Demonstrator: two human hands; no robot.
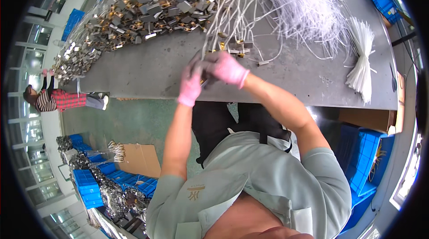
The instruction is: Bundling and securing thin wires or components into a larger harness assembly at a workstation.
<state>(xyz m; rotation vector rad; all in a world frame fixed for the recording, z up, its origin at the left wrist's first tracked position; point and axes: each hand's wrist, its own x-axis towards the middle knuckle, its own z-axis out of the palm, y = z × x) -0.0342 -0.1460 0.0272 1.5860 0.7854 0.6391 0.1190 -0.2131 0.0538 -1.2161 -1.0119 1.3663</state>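
Observation:
My left hand (pixel 192 80) and my right hand (pixel 225 69), in pink gloves with grey finger coating, meet over the table's near edge. Their fingers are closed together and partly smeared by motion. A white cable (pixel 205 48) runs down from the pile into the left fingers. A small dark piece shows below the fingertips; its kind is unclear, and the right fingers hide what they grip. Just beyond the right hand lie several small metal-ended pieces (pixel 241 48) on white cables. One metal end (pixel 263 63) rests apart to their right.
A large heap of grey metal blocks with brass-coloured parts (pixel 152 9) covers the far left of the grey table (pixel 147 67). Loose clear-white strands (pixel 308 11) and a tied white bundle (pixel 361 58) lie right. Blue crates (pixel 87 187) stand behind-left; another person (pixel 58 98) works farther left.

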